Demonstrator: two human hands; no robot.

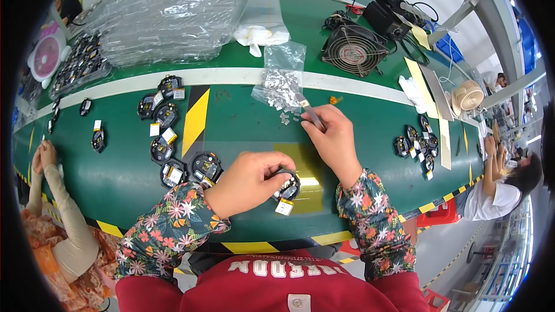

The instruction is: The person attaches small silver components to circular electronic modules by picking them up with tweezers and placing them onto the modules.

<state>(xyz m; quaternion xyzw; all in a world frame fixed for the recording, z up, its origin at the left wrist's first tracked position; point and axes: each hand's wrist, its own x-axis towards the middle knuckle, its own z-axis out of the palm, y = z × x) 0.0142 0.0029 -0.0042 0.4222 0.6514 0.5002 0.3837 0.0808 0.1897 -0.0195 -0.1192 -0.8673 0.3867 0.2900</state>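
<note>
Round black part [287, 188] sits pinched in my left hand [251, 180] — my right hand [332, 136] grips tweezers [310, 112] by the small silver pieces [287, 117] on the bench [243, 121].

Both floral-sleeved forearms reach forward, left hand [250, 178] curled in a closed grip, right hand [332, 138] pinching.
</note>
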